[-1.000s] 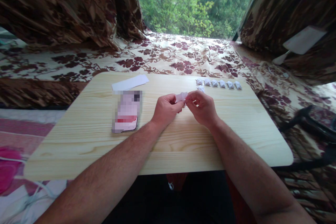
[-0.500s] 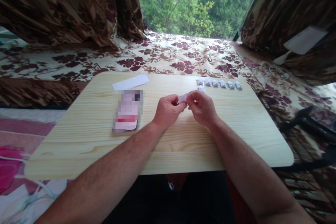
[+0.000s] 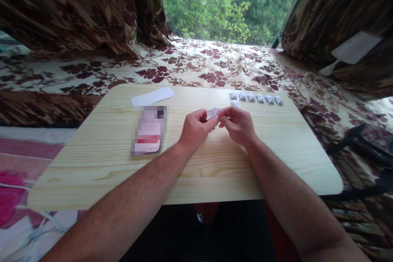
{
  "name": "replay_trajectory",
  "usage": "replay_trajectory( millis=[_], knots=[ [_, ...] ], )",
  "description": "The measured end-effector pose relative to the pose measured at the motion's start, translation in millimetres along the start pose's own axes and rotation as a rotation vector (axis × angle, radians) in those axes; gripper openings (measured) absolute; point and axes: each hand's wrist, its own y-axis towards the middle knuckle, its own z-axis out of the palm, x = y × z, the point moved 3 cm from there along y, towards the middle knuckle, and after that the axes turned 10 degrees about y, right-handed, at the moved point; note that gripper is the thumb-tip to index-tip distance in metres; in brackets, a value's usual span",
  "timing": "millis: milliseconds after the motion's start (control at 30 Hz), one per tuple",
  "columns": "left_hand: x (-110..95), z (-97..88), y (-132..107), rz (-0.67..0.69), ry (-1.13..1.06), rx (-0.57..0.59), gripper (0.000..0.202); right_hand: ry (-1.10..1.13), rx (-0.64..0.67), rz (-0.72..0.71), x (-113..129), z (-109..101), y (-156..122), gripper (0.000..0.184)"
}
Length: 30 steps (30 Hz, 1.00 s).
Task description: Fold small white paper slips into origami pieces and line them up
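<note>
A small piece of folded white paper (image 3: pixel 212 113) is held between both hands above the middle of the table. My left hand (image 3: pixel 196 126) pinches its left and lower side between thumb and fingers. My right hand (image 3: pixel 238 125) pinches the right end with thumb and forefinger. Its exact folds are partly hidden by the fingers. Just beyond my right hand, a small folded paper piece (image 3: pixel 235 103) lies partly covered. Behind it, several similar folded paper pieces (image 3: pixel 251 97) stand in a row near the far edge.
Flat white paper strips (image 3: pixel 152 96) lie at the far left of the light wooden table (image 3: pixel 101 159). A pink phone (image 3: pixel 149 129), blurred out, lies nearer me. A white lamp (image 3: pixel 356 48) stands at the right, beyond the table. Floral cloth (image 3: pixel 211 63) covers the ledge behind.
The paper between my hands now shows a more raised, angular shape. My right fingers have shifted slightly down, and the hands stay in nearly the same place.
</note>
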Motion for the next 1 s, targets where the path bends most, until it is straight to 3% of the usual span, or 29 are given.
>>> replay_trajectory(
  millis=[467,1000],
  knots=[
    [7.1,0.9,0.9,0.046,-0.024,-0.049,0.031,0.031,-0.077,0.004,4.5,1.8,-0.1,0.014],
    [6.9,1.3,-1.1,0.044,0.015,-0.098,0.025,0.036,-0.053,0.043,5.5,4.0,0.1,0.015]
  ],
)
